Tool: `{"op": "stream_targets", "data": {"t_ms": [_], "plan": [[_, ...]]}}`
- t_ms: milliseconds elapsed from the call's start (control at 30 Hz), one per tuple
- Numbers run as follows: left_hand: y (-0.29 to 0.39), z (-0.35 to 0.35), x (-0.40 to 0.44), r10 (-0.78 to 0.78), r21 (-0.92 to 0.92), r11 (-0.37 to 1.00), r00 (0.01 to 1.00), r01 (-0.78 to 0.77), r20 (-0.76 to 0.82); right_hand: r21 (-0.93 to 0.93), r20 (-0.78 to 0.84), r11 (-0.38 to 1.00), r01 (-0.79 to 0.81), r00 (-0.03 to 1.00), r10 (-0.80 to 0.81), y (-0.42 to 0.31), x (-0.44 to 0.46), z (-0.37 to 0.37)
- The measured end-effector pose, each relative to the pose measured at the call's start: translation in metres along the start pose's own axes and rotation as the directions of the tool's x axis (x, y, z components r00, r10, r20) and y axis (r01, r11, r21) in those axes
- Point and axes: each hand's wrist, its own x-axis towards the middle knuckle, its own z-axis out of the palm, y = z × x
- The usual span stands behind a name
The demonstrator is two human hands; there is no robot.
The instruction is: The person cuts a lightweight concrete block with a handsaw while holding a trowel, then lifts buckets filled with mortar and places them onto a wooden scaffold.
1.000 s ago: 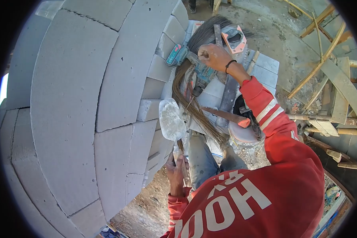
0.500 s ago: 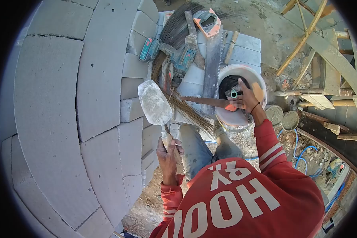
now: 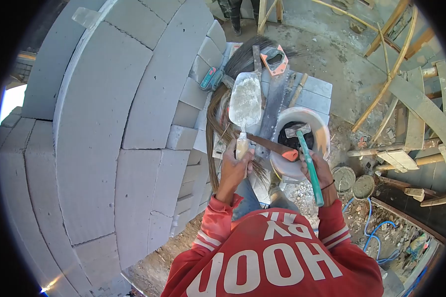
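item, trowel (image 3: 245,106): one, blade crusted pale. held in the left hand (image 3: 234,166), fingers closed about the handle. long axis points nearly straight away from the body, blade at the far end, broad face toward the camera.

item, hammer (image 3: 313,180): one, green handle, grey head. held in the right hand (image 3: 322,171), fingers curled about the middle of the handle; how tight the grip is cannot be told. long axis slants: head away from the body and a little to the left, butt back toward the right sleeve.

relation of note: the hammer lies to the right of the trowel and well apart from it, right hand on it, left hand on the far side of a gap. the two long axes are not quite parallel. the hammer head shows over the dark inside of the bucket (image 3: 323,132); whether it touches anything there cannot be told.

item, brown blade with an orange end (image 3: 270,143): between the hands, lying crosswise, its orange end at the left side of the bucket.

item, handsaw (image 3: 270,116): beyond the brown blade, orange handle farthest from the body.

item, drill (image 3: 212,79): partly hidden behind the trowel, near the block wall (image 3: 91,128).
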Motion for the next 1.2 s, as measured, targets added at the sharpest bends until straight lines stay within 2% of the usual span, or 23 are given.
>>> {"op": "stream_targets", "data": {"t_ms": [67, 100, 200, 233, 267, 333, 400, 467, 500, 567, 667, 700, 767, 800, 833, 867, 900, 933, 967, 1000, 1067, 1100, 1200], "plan": [[0.005, 0.007, 0.01, 0.005, 0.024, 1.0, 0.999, -0.006, 0.032, -0.118, 0.007, 0.99, 0.081, 0.997, -0.081, 0.012, -0.064, 0.045], [0.008, 0.013, 0.014, 0.004, 0.097, 0.995, 0.997, -0.011, 0.077, -0.144, -0.151, 0.985, 0.095, 0.982, -0.117, 0.021, -0.083, 0.07], [0.022, 0.052, 0.027, -0.044, 0.209, 0.978, 0.987, 0.011, 0.152, -0.143, -0.019, 0.987, 0.071, 0.997, -0.074, 0.004, -0.101, 0.034], [0.013, 0.066, 0.039, -0.021, 0.219, 0.975, 0.979, -0.024, 0.201, -0.306, -0.186, 0.943, 0.132, 0.963, -0.195, -0.002, -0.106, 0.051], [0.005, 0.081, 0.049, 0.002, 0.232, 0.971, 0.967, -0.063, 0.256, -0.294, -0.199, 0.941, 0.168, 0.952, -0.232, 0.001, -0.113, 0.056], [0.006, 0.113, 0.062, -0.003, 0.291, 0.952, 0.946, -0.097, 0.325, -0.623, -0.178, 0.706, 0.338, 0.817, -0.548, 0.0, -0.123, 0.062], [0.015, 0.144, 0.058, -0.039, 0.341, 0.932, 0.901, -0.123, 0.433, -0.658, -0.173, 0.632, 0.41, 0.735, -0.656, -0.015, -0.164, 0.084], [0.013, 0.175, 0.054, -0.081, 0.348, 0.932, 0.874, -0.104, 0.479, -0.715, 0.038, 0.284, 0.639, 0.44, -0.897, -0.025, -0.2, 0.096], [0.009, 0.189, 0.053, -0.128, 0.374, 0.922, 0.832, -0.1, 0.54, -0.723, 0.019, 0.276, 0.633, 0.417, -0.909, -0.031, -0.216, 0.103], [0.002, 0.219, 0.043, -0.18, 0.442, 0.888, 0.788, -0.128, 0.589, -0.724, 0.166, -0.166, 0.669, -0.065, -0.984, -0.043, -0.244, 0.117], [-0.015, 0.256, 0.027, -0.137, 0.423, 0.871, 0.702, -0.251, 0.699, -0.616, 0.291, -0.359, 0.701, -0.221, -0.931, -0.048, -0.276, 0.107], [-0.019, 0.265, 0.022, -0.205, 0.423, 0.884, 0.646, -0.2, 0.735, -0.626, 0.284, -0.364, 0.69, -0.234, -0.93, -0.044, -0.279, 0.096], [-0.061, 0.29, 0.02, -0.165, 0.42, 0.865, 0.634, -0.276, 0.756, -0.836, 0.073, -0.187, 0.516, -0.233, -0.97, -0.024, -0.268, 0.05], [-0.076, 0.298, 0.018, -0.116, 0.413, 0.843, 0.634, -0.344, 0.765, -0.958, -0.014, -0.039, 0.283, -0.186, -0.983, -0.013, -0.26, 0.003], [-0.029, 0.301, -0.015, -0.237, 0.424, 0.874, 0.553, -0.237, 0.799, -0.992, 0.04, -0.019, -0.123, -0.173, -0.984, -0.01, -0.253, 0.0], [-0.035, 0.313, -0.019, -0.251, 0.429, 0.873, 0.54, -0.232, 0.803, -0.982, -0.083, 0.093, -0.166, -0.068, -0.994, -0.003, -0.24, -0.026], [-0.048, 0.329, -0.025, -0.254, 0.505, 0.766, 0.535, -0.397, 0.806, -0.901, -0.323, 0.265, -0.344, 0.122, -0.939, -0.001, -0.236, -0.05], [-0.065, 0.338, -0.03, -0.255, 0.553, 0.623, 0.524, -0.554, 0.813, -0.892, -0.346, 0.291, -0.347, 0.109, -0.932, 0.022, -0.227, -0.071], [-0.104, 0.34, -0.021, -0.08, 0.482, 0.483, 0.511, -0.731, 0.856, -0.921, -0.311, 0.272, -0.277, 0.108, -0.944, 0.038, -0.219, -0.092], [-0.118, 0.34, -0.019, -0.048, 0.458, 0.488, 0.501, -0.743, 0.864, -0.953, -0.246, 0.222, -0.205, 0.103, -0.964, 0.035, -0.219, -0.105], [-0.136, 0.329, -0.015, -0.352, 0.589, 0.645, 0.495, -0.488, 0.795, -0.954, -0.293, 0.287, -0.092, 0.065, -0.954, 0.053, -0.234, -0.108], [-0.14, 0.332, -0.014, -0.359, 0.593, 0.641, 0.493, -0.487, 0.793, -0.953, -0.3, 0.296, -0.068, 0.052, -0.953, 0.051, -0.254, -0.091], [-0.151, 0.322, -0.027, -0.432, 0.661, 0.596, 0.511, -0.456, 0.743, -0.98, -0.086, 0.052, 0.191, -0.173, -0.981, 0.037, -0.295, -0.047]]}}
